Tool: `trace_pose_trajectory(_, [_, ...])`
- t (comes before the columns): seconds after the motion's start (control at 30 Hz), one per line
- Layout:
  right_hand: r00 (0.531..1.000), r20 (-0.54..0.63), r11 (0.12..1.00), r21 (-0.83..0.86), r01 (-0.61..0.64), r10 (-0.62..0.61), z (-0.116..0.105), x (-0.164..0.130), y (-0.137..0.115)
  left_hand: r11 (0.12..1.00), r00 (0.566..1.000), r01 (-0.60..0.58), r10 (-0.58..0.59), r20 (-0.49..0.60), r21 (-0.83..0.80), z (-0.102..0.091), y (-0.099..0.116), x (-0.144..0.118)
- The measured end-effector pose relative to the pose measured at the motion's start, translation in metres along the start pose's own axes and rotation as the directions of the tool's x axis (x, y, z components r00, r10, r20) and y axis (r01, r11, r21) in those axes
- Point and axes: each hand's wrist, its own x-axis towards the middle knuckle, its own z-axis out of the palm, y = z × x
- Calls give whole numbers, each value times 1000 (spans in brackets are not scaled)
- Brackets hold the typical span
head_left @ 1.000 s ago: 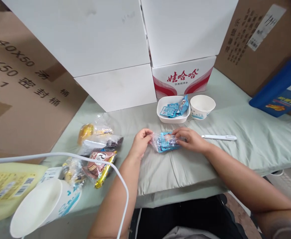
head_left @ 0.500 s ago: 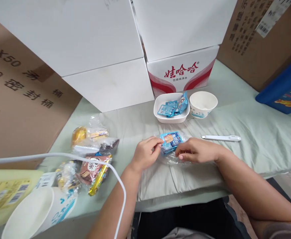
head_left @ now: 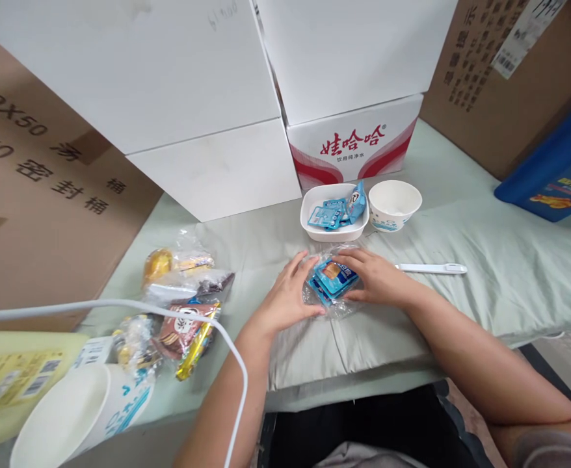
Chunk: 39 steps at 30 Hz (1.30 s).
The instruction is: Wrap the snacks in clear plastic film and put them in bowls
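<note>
Both hands, left hand (head_left: 288, 296) and right hand (head_left: 373, 276), are cupping the blue snack packets (head_left: 333, 278) in clear bag (head_left: 337, 307) on the counter (head_left: 461, 312), fingers spread.

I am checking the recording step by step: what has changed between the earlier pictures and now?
Both hands have closed in on the clear bag of blue packets: the left hand now lies open against its left side, the right hand cups its right side, no longer pinching it. The white dish, paper bowl and white pen-like tool stayed put.

A white dish (head_left: 309, 224) of blue packets sits beside a paper bowl (head_left: 394, 205) and white boxes (head_left: 207, 162).
</note>
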Motion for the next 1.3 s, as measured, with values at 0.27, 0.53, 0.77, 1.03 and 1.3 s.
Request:
trace_pose_trajectory(0.27, [998, 58, 997, -72, 21, -17, 16, 6, -5, 982, 964, -164, 140, -227, -92, 7, 4, 0])
trace_pose_trajectory(0.53, [998, 56, 986, -162, 36, -27, 21, 9, -13, 998, 998, -49, 47, -34, -34, 14, -3, 8])
trace_pose_trajectory(0.77, [996, -85, 999, -43, 27, -31, 18, 11, -12, 926, 994, 81, -104, -42, -369, 14, -1, 8])
trace_pose_trajectory(1.03, [986, -112, 925, 372, -74, 124, 3, 8, 6, 991, 999, 49, -47, 18, -121, 12, 1, 9])
trace_pose_trajectory(1.3, [799, -395, 736, 672, -85, 453, -13, 15, 9, 1000, 996, -24, 26, 90, -19, 8, 0, 6])
